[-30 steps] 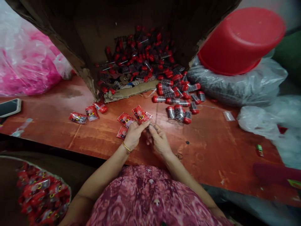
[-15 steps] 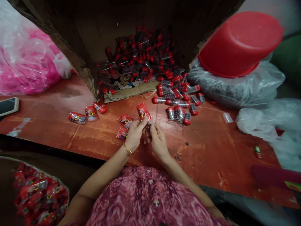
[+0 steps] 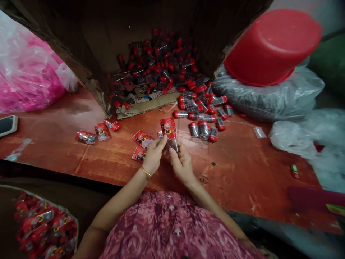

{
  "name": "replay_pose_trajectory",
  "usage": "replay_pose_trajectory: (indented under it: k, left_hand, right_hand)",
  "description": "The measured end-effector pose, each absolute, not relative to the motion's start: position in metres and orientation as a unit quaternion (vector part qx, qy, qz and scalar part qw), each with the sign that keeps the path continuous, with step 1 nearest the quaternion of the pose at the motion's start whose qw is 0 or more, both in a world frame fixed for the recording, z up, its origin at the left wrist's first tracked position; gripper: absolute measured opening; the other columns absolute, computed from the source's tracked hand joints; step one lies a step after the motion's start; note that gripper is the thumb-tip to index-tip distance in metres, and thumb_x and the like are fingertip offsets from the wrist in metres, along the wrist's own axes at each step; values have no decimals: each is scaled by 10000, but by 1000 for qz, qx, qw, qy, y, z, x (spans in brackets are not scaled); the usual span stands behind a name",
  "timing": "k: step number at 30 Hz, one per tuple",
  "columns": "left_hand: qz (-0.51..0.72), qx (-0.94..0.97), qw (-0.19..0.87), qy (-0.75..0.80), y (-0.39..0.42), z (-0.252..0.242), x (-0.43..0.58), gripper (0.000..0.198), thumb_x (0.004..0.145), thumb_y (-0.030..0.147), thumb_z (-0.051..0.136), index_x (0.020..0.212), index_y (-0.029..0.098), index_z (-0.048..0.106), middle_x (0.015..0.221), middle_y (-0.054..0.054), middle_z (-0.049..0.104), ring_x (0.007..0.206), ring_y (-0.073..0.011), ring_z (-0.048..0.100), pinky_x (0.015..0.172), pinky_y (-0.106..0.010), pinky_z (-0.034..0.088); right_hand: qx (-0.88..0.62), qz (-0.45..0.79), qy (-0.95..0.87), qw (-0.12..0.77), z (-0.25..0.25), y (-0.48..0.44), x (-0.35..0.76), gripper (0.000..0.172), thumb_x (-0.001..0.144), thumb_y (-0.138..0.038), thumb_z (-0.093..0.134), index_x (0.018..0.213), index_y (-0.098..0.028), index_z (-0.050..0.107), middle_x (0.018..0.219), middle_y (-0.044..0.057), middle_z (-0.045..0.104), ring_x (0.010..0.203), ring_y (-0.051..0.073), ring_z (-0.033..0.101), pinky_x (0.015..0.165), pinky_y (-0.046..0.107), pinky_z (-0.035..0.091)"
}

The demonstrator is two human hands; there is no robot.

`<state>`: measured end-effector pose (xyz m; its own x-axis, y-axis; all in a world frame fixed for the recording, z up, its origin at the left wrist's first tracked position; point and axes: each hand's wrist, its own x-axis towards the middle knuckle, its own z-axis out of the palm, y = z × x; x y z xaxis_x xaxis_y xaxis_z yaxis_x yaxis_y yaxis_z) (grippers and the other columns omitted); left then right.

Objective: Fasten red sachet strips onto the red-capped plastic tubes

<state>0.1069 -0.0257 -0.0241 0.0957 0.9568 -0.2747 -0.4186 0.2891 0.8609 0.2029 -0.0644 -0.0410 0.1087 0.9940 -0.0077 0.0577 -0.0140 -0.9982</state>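
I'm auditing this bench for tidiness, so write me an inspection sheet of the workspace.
Surface: reddish table, stained and scuffed.
Job's things: held red packet; other red packets lie left of the hands; red-ended clear tubes lie on the table and heap inside the cardboard box.
Clutter: phone at left; small clear sleeve at right.
Hands: left hand and right hand both grip the held red packet.
Cables: nothing seen.
Surroundings: upturned red tub on a filled clear bag; pink-filled bag at left.
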Motion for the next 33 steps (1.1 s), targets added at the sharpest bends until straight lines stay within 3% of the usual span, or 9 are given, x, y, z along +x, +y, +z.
replay_pose_trajectory:
  k: [8, 14, 21, 28, 33]
  left_hand:
    - [444, 475, 572, 500, -28, -31, 109, 384, 740, 510, 597, 612, 150, 634, 549, 15, 563, 589, -123, 499, 575, -232, 400]
    - [402, 609, 506, 460, -31, -42, 117, 266, 832, 348, 531, 980, 193, 688, 965, -61, 714, 896, -203, 634, 813, -293, 460]
    - [333, 715, 390, 474, -37, -51, 122, 299, 856, 317, 511, 1097, 210, 653, 1213, -96, 631, 1220, -258, 503, 1035, -419, 365]
    - [272, 768, 295, 498, -42, -66, 120, 302, 870, 334, 491, 1093, 203, 647, 1251, -120, 601, 1295, -287, 417, 1084, -516, 268]
    - [207, 793, 242, 520, -44, -69, 124, 306, 875, 321, 484, 1079, 166, 651, 1246, -142, 598, 1290, -303, 419, 1077, -537, 270]
  right_hand:
    - [-553, 413, -539, 483, -42, -62, 218, 239, 890, -409, 438, 986, -207, 522, 834, 20, 582, 745, 145, 535, 712, 290, 460]
    - [-559, 338, -573, 495, -56, -48, 257, 360, 821, -445, 548, 1117, -242, 584, 1112, 69, 619, 1002, 207, 554, 894, 367, 431]
    - [-530, 285, -630, 491, -68, -44, 284, 237, 753, -494, 638, 779, -276, 727, 775, 28, 688, 780, 214, 582, 810, 397, 422]
    - [-478, 250, -707, 458, -74, -43, 290, 217, 812, -461, 593, 842, -300, 735, 786, 27, 706, 759, 196, 568, 772, 368, 410]
    - [-477, 212, -748, 411, -81, -42, 294, 227, 848, -432, 554, 881, -291, 729, 743, 27, 693, 745, 190, 545, 762, 362, 400]
